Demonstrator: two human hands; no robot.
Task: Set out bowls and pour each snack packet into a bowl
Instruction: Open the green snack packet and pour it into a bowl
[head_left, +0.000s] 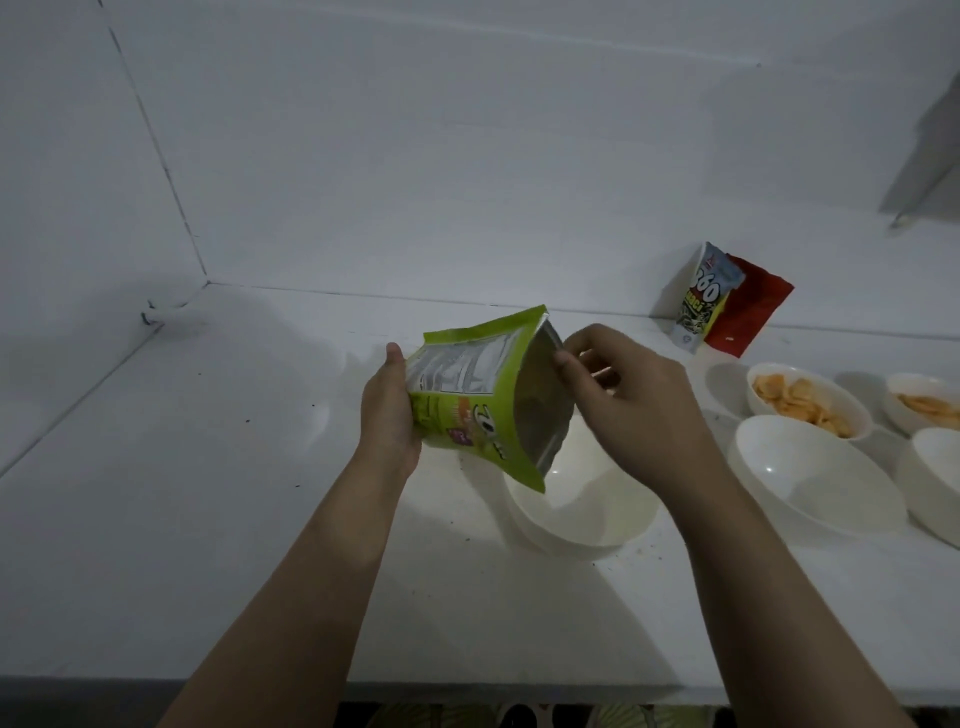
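A green snack packet (467, 395) is tipped sideways, its open silver mouth facing right over an empty white bowl (587, 512). My left hand (387, 410) grips the packet's bottom end. My right hand (618, 395) pinches the upper edge of the packet's mouth, holding it open. No snack shows in the bowl under it.
To the right stand two bowls with orange chips (808, 400) (927, 402), an empty white bowl (815, 483) and part of another (940, 483). A white-and-blue packet (701, 301) and a red packet (750, 312) lean on the back wall. The white counter's front edge (467, 686) is near me.
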